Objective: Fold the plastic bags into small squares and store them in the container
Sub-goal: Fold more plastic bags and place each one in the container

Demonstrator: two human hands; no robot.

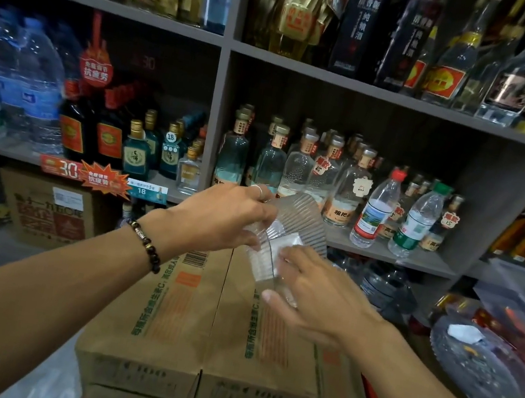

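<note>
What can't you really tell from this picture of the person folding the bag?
- Plastic bag, head view: clear film, so its fold count is unreadable.
- Right hand: its fingers cover the bag's lower part.
- Left hand: fingertips hidden behind the bag.
- The storage container: cannot be identified.
- Top-shelf bottles: blurred and cut by the upper edge.

Both forearms are seen bare, with no sleeves in view. A bracelet (146, 245) of dark, rounded beads, broken by a few lighter, gold-toned beads, is worn on the left wrist. A thin, pale metal ring (257, 190) is worn on a finger of the left hand (223, 215). Nothing worn can be seen on the right hand (314, 294) or its wrist.
</note>
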